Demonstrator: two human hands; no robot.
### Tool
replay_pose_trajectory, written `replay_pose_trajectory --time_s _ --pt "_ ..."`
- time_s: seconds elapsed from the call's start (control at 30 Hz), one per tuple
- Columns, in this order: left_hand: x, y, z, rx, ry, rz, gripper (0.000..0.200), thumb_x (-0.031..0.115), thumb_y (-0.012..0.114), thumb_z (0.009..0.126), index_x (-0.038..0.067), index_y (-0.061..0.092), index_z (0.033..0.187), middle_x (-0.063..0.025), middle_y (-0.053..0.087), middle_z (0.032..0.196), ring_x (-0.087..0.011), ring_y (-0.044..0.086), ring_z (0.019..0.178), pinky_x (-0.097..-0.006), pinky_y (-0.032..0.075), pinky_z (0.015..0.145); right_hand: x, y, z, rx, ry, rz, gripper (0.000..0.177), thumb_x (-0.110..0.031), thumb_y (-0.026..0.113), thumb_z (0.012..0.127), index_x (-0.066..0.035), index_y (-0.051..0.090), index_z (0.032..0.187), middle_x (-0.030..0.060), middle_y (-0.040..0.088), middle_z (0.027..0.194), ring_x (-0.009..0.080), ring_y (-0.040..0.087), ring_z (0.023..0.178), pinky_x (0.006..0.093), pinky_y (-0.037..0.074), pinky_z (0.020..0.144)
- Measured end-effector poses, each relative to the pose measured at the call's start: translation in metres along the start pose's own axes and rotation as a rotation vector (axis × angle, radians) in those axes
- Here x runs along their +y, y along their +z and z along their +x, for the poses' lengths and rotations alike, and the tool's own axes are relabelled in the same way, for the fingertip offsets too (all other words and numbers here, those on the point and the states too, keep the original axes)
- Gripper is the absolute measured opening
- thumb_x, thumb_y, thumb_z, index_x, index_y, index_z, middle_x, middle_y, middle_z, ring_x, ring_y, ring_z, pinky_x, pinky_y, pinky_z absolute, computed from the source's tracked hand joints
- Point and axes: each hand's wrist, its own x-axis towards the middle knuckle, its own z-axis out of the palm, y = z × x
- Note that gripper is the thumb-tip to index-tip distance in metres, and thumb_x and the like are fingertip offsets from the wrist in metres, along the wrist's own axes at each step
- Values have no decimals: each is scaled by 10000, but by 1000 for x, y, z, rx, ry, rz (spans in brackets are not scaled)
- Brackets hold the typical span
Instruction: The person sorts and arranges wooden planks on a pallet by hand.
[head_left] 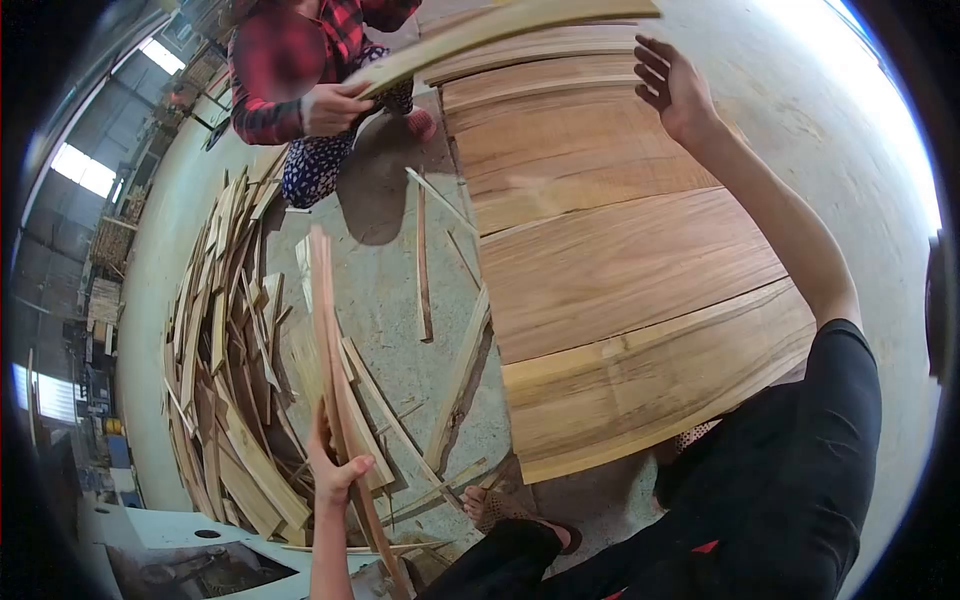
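Note:
My left hand (338, 470) is closed round a long, thin wooden strip (335, 400) at the lower left, held upright in view above the floor. At the upper right, my right hand (678, 90) is empty, its fingers apart, over the far right part of the wide wooden boards (610, 260). Near its fingertips is the end of a long pale plank (510, 35). The other end of that plank is in the hand of a co-worker in a checked shirt.
The co-worker (300, 110) crouches at the upper left. A large heap of offcut strips (225, 380) lies on the left of the floor. Loose strips (423, 260) lie between heap and boards. A white machine part (180, 530) stands at the lower left.

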Motion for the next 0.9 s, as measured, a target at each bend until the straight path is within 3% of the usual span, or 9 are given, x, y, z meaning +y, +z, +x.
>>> replay_pose_trajectory --time_s 0.1,0.23,0.37,0.5,0.53,0.57,0.6,0.67,0.9 --pt "45 13 2 -11 195 100 1320 490 896 509 -83 341 1561 -201 526 1430 -314 542 1325 -419 411 1126 -29 -19 18 125 -33 103 260 -258 554 1055 -104 701 1202 -11 705 1031 84 628 834 282 537 708" --pt "90 32 9 -118 444 265 1359 544 895 471 -103 355 1537 -236 469 1482 -359 493 1371 -457 354 1171 -92 -71 21 220 -230 246 251 -279 613 1009 -99 708 1156 31 699 1089 138 626 916 321 527 804" --pt "127 68 28 -326 604 492 1358 510 919 444 -69 370 1543 -277 438 1505 -403 411 1442 -485 307 1208 -145 -95 -13 164 -495 196 330 -361 592 1019 -80 678 1169 24 673 988 155 612 826 328 512 764" --pt "161 124 61 -505 782 670 1386 460 949 405 -10 358 1568 -292 400 1523 -447 365 1455 -542 292 1205 -159 -50 -105 -301 -652 -443 419 -444 571 1029 -61 647 1182 16 646 887 173 597 736 336 498 723" --pt "169 142 71 -522 837 706 1396 460 951 396 -8 356 1569 -290 397 1521 -450 365 1449 -547 286 1203 -153 -46 -135 -456 -661 -853 336 -304 687 945 -100 693 1212 15 691 1190 171 629 1028 370 502 887" --pt "177 159 81 -528 895 743 1405 460 952 387 -7 355 1570 -288 394 1519 -453 365 1443 -552 280 1200 -159 -40 -148 -770 -643 -1094 553 -393 774 874 -97 660 1328 24 671 1340 229 612 1223 414 464 1051" --pt "184 177 90 -547 950 757 1403 466 955 383 -11 361 1561 -288 394 1515 -451 363 1438 -553 277 1197 -149 -43 -157 -980 -782 -1367 970 -596 842 740 -111 514 1513 124 551 1524 326 482 1429 502 351 1199" --pt "194 213 103 -577 1054 788 1401 477 962 375 -21 373 1545 -289 395 1506 -449 361 1429 -554 269 1191 -113 -51 -173 -1273 -764 -1641 1482 -792 841 520 -121 181 1663 314 203 1668 485 247 1529 611 180 1260" --pt "200 287 115 -727 1192 777 1401 505 944 396 -54 340 1531 -291 368 1522 -463 348 1425 -552 282 1191 -85 -98 -168 -1214 -450 -1601 1460 -676 896 545 -89 162 1663 299 287 1632 471 330 1484 577 241 1227"
